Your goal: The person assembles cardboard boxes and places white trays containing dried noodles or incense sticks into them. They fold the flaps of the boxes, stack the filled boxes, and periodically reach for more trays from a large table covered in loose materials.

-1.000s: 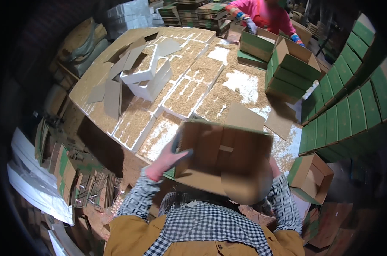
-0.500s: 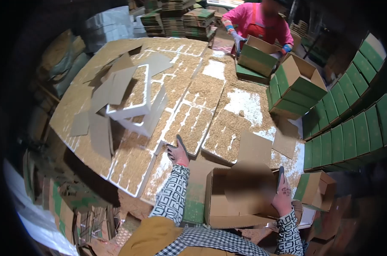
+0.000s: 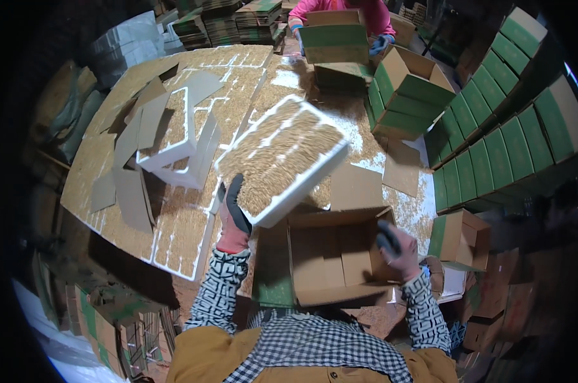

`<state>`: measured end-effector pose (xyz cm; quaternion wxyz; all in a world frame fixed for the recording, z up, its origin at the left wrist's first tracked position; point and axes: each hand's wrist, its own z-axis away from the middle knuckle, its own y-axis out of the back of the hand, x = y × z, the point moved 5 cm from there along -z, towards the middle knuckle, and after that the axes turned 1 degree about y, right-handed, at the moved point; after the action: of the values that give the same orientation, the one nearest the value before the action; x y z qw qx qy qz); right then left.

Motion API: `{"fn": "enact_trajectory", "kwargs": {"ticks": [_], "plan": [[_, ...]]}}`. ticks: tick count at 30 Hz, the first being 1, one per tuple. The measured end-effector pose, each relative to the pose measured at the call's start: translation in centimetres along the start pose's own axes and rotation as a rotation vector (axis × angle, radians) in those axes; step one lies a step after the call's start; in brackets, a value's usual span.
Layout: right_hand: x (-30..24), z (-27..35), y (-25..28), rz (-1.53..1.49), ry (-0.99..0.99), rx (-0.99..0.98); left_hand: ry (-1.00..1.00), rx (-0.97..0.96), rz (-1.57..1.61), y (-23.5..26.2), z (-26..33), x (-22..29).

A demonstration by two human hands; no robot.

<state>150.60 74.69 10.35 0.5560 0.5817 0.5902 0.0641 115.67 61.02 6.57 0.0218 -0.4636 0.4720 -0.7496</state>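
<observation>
My left hand point(image 3: 235, 220), in a pink and dark grey glove, grips the near corner of a white foam tray point(image 3: 286, 156). Light brown grain-like bits coat the tray's top in rows split by white ridges. It is raised and tilted above the other trays, left of an open cardboard box point(image 3: 340, 255) with nothing visible inside. Over the box's right rim is my right hand point(image 3: 399, 250), its gloved fingers loosely bent and apart, holding nothing I can see. A flat cardboard sheet point(image 3: 356, 186) lies just beyond the box.
More grain-covered trays point(image 3: 180, 249) spread leftward, some under loose cardboard sheets point(image 3: 133, 191). Green open boxes point(image 3: 407, 89) are stacked at far right, beside rows of green boxes point(image 3: 487, 166). Across the table a person in pink point(image 3: 375, 16) handles a green box point(image 3: 335, 41). A small box point(image 3: 458, 239) stands right.
My left hand has lifted the foam tray from among the others. My right hand's fingers have turned inward over the box. The brown piece blurred above the box is gone. The view has shifted.
</observation>
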Motion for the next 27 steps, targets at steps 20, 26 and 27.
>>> {"fn": "enact_trajectory", "kwargs": {"ticks": [20, 26, 27], "plan": [[-5.3, 8.7, 4.4, -1.278, -0.661, 0.149, -0.125, -0.018, -0.411, 0.5, 13.7, -6.7], [-0.6, 10.3, -2.6, -0.506, -0.736, -0.087, -0.210, -0.109, -0.470, -0.4, -0.1, 0.2], [-0.3, 10.0, -2.6, -0.258, -0.712, -0.178, 0.030, -0.208, -0.556, -4.5, -2.6, -1.2]]}}
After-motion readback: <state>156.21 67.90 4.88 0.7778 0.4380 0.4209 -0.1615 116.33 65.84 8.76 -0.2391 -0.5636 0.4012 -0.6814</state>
